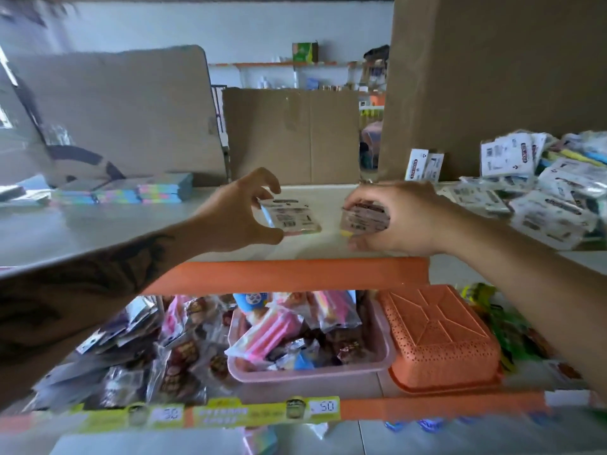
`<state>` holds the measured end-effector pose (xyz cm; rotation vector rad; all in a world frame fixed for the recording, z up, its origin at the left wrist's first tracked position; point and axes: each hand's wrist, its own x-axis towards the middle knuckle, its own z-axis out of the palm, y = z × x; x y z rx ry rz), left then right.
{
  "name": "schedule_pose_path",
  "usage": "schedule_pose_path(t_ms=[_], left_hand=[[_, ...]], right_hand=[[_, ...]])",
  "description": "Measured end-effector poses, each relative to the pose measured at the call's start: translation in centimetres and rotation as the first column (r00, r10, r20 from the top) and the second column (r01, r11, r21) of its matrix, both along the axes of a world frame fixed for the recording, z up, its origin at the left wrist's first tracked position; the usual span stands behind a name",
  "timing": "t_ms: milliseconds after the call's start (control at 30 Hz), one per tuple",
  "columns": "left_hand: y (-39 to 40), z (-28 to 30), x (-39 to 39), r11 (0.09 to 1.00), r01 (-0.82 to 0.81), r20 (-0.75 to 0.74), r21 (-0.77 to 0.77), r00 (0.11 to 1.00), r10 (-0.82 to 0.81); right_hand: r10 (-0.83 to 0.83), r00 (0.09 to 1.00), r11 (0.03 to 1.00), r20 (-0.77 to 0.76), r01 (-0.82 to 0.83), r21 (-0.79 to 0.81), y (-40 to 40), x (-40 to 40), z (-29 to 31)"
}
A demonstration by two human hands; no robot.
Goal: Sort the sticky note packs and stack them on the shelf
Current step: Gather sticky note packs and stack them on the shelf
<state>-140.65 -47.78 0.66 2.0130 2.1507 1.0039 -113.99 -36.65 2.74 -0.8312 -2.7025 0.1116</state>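
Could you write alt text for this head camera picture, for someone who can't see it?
Two bare hands work at a shelf: the left hand holds one sticky note pack, the right hand grips another pack. A loose heap of packs lies right, a neat stack left.

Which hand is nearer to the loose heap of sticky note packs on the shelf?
Right. The right hand grips a pack just left of the heap; the left hand is farther left, at another pack.
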Motion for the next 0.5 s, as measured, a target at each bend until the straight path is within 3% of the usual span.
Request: schedule_pose_path(t_ms=[200,500], left_hand=[[-3.6,0.5,-8.5,0.999,0.016,0.037,0.046,0.999,-0.018],[-7.9,-0.8,-25.4,0.996,0.035,0.068,-0.087,0.997,-0.03]], right_hand=[[0.052,0.997,0.998,0.065,-0.054,0.037,-2.5,-8.7,0.9],[0.107,0.991,0.994,0.08,-0.105,-0.036,-5.6,-25.3,0.3]])
